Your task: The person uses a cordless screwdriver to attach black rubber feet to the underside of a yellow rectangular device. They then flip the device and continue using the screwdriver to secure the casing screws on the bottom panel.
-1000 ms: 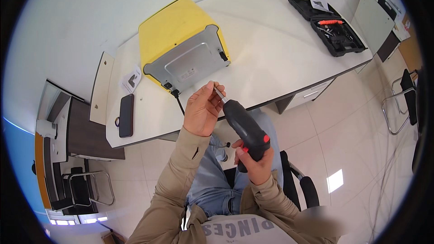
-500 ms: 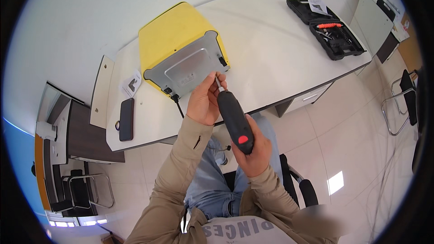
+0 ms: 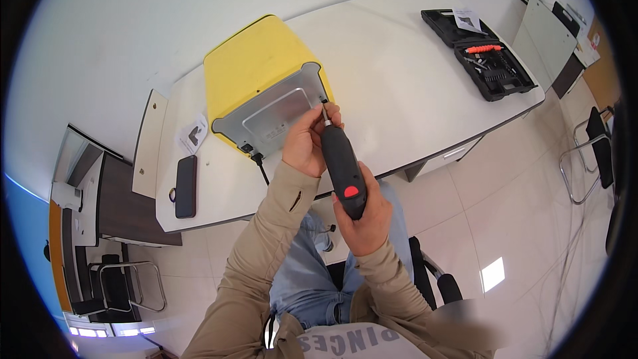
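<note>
White table (image 3: pixel 399 80) before us | on it, yellow appliance (image 3: pixel 259 60), grey panel (image 3: pixel 272 114) our way | black power screwdriver (image 3: pixel 342 163) over table's near edge — our right hand (image 3: pixel 365 223) wrapped round its rear | our left hand (image 3: pixel 306 146) pinching its metal shaft (image 3: pixel 327 121) — near panel's right side

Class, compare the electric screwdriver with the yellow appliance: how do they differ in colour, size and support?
Colour: the electric screwdriver is mostly black with a red spot; the yellow appliance has a grey panel.
Size: the screwdriver is slim, the appliance far bulkier.
Support: the screwdriver is gripped by the right hand, with the left hand at its tip; the appliance rests on the white table.
Shared: both have black parts.
</note>
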`<state>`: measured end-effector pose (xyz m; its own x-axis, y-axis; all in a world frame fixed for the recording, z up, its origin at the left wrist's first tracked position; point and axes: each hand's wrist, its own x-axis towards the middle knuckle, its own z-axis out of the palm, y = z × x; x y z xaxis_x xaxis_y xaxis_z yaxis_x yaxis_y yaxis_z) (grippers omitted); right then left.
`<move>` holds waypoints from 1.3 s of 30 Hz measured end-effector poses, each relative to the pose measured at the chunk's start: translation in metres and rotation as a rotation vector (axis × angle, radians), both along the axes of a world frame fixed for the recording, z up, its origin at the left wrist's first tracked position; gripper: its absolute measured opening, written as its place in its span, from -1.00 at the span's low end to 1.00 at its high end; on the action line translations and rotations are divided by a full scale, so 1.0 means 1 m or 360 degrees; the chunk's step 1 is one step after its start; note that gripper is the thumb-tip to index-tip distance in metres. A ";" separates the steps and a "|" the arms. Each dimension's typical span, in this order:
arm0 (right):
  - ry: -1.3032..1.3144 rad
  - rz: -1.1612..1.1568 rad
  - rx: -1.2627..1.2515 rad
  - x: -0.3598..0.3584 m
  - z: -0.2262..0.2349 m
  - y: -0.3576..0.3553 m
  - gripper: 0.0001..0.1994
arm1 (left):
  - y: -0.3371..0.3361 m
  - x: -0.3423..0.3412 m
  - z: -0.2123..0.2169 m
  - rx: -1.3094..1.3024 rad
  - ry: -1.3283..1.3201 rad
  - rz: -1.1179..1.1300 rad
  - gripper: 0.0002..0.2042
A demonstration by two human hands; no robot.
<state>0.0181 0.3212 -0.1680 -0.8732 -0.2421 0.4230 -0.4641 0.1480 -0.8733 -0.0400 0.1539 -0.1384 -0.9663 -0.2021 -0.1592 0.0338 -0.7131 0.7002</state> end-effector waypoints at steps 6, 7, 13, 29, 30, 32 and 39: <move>-0.0011 -0.0004 -0.0034 0.000 -0.003 -0.002 -0.37 | 0.004 -0.006 0.004 0.0093 -0.0083 0.0077 -0.77; -0.0004 -0.0010 -0.0033 -0.001 -0.003 -0.003 -0.37 | 0.006 -0.006 0.007 0.0080 -0.0100 0.0063 -0.77; -0.0002 -0.0024 -0.0076 -0.003 -0.001 -0.007 -0.38 | 0.000 -0.008 0.006 0.0058 -0.0131 0.0063 -0.77; -0.0017 0.0033 -0.0092 -0.013 0.004 -0.002 -0.42 | -0.002 -0.009 0.001 0.0071 -0.0069 0.0129 -0.74; -0.0026 0.0034 -0.0090 -0.013 0.004 -0.002 -0.42 | -0.001 -0.009 0.001 0.0078 -0.0076 0.0137 -0.74; -0.0023 0.0035 -0.0105 -0.014 0.005 -0.002 -0.42 | 0.000 -0.009 0.002 0.0090 -0.0090 0.0155 -0.74; 0.0004 0.0021 -0.0085 -0.019 0.014 0.002 -0.43 | 0.005 0.005 0.010 -0.0035 -0.0188 0.0155 -0.72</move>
